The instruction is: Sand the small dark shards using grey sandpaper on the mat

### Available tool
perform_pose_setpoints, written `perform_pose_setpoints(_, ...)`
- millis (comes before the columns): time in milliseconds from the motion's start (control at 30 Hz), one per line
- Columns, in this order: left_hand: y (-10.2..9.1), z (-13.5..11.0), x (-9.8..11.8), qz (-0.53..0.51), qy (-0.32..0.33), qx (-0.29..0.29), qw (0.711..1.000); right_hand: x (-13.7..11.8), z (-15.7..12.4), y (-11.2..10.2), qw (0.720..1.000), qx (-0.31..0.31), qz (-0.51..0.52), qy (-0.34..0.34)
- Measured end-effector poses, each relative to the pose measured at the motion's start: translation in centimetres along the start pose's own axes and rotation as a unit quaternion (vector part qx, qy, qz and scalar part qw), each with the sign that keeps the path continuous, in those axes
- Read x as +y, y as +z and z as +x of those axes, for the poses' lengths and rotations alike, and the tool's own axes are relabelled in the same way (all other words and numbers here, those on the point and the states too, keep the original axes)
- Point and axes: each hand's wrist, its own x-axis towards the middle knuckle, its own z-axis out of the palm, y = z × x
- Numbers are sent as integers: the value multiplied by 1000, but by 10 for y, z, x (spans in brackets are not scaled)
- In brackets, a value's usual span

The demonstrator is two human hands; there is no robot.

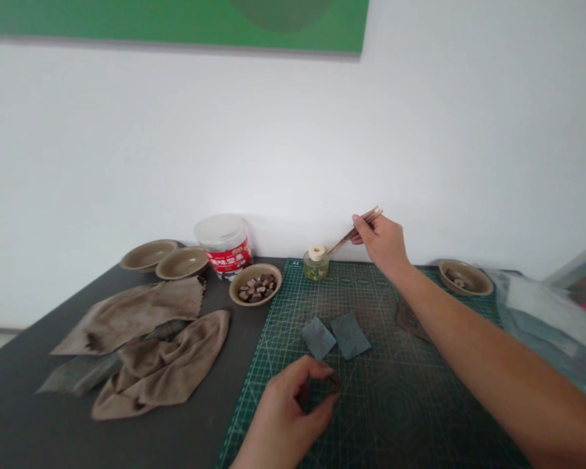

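My right hand (385, 242) is closed on a few thin brown wooden sticks (346, 240); I cannot tell whether they are chopsticks or brushes. Their lower ends point down-left at a small glass jar (316, 268) of yellowish liquid with a cream, holed top. Whether they touch it is unclear. Nearer to me, my left hand (293, 400) pinches a small dark brown piece (333, 383) between thumb and fingers, over the green cutting mat (273, 365). Just beyond that hand lie two grey-blue sandpaper-like squares, a left one (318, 337) and a right one (350, 335).
Left of the mat stand a bowl of brown chunks (255, 284), a lidded plastic tub (224, 247) and two more bowls (149, 255). Brown cloths (166, 371) lie front left. A bowl (466, 277) and clear plastic bags (547, 319) are at right. The wall (293, 150) rises behind.
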Motion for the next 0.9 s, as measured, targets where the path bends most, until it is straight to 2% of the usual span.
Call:
perform_pose_setpoints(200,-1,1,4,1,-2,2,1000,-2,-2,4,999,35,33,3)
perform_pose_setpoints(500,-2,-1,6,-7,-3,5,1000,-2,3,9,998,14,67,14)
perform_pose_setpoints(900,-3,-1,9,4,2,19,1000,-8,9,13,999,-3,39,4)
